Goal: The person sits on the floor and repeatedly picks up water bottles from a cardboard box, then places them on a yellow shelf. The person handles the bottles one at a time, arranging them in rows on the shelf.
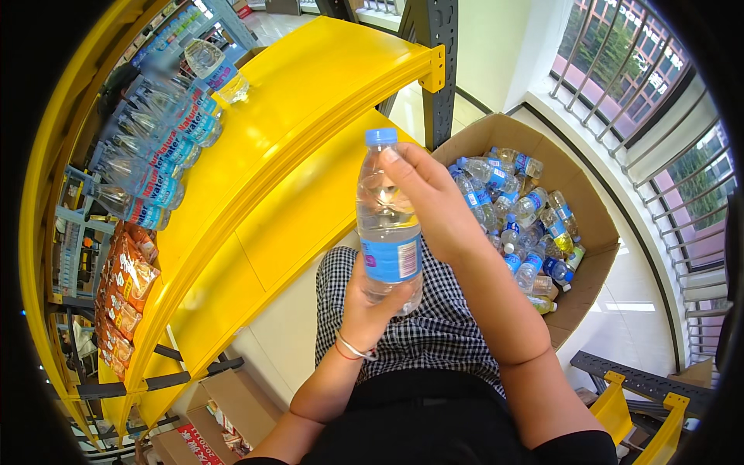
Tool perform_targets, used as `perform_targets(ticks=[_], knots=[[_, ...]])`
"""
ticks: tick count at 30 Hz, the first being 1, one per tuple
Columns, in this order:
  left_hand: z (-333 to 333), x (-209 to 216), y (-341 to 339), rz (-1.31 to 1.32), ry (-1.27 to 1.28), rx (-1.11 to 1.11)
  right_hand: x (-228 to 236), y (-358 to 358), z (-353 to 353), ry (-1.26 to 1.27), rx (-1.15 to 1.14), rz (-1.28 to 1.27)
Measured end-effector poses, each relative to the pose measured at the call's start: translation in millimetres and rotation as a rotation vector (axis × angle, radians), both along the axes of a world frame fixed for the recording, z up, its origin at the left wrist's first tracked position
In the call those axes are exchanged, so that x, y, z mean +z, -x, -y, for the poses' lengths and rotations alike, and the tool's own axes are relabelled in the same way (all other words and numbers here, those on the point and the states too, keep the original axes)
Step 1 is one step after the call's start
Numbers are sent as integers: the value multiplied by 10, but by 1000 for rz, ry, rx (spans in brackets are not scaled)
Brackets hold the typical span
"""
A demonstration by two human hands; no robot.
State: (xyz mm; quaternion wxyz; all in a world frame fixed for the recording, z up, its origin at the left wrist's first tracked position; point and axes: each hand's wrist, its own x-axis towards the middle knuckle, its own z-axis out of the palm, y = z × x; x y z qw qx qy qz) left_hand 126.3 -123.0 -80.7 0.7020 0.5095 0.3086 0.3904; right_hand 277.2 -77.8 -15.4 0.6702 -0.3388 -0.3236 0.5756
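Nearest you is the clear plastic water bottle w/ light-blue cap and blue wraparound label [387, 221], held upright above your black-and-white checked trousers [341, 314]. Your R grip [430, 194] is closed on it, thumb and fingers at the shoulder just under the cap; your L grip [366, 306], w/ a pale bracelet [367, 353] at the wrist, is wrapped round the bottom end. So both are on the same bottle.

Status, as far as I can judge: bottle's picked up, cap on, label wrapped round; it isn't set down anywhere, neither on a shelf nor in the box, so placing is undone.

Around you: L side, the curved-looking yellow metal shelf [310, 77] carries a tight row of clear plastic bottles w/ blue, red-lettered labels [159, 155], plus one separate clear bottle w/ a blue-purple label [217, 71] nr the far end of it. Shiny orange snack packets [124, 291] lie nearer you. A 2nd yellow shelf [291, 205] sits below. R side, the open brown cardboard box [593, 240] holds a jumble of loose plastic bottles [511, 205], most w/ blue labels, a few w/ yellowish contents.

In the way: your R forearm overlaps the box's near-L part in view; the dark perforated metal post [440, 85] rises btwn shelf end and box
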Motion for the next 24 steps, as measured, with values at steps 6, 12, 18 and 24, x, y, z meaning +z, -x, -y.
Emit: perform_targets(ticks=[6, 12, 18, 24], knots=[[16, 120, 18, 752, 630, -565, -371, -88, -79, -213, 464, -600], [187, -152, -51, 1148, 827, -893, -447, 186, -1, -352, 517, -696], [-77, -149, 66, 567, 730, -455, -225, -64, -8, -233, 353, -444], [-280, -30, 218, 57, -53, -56, 11, -170, 4, -67, 220, -227]])
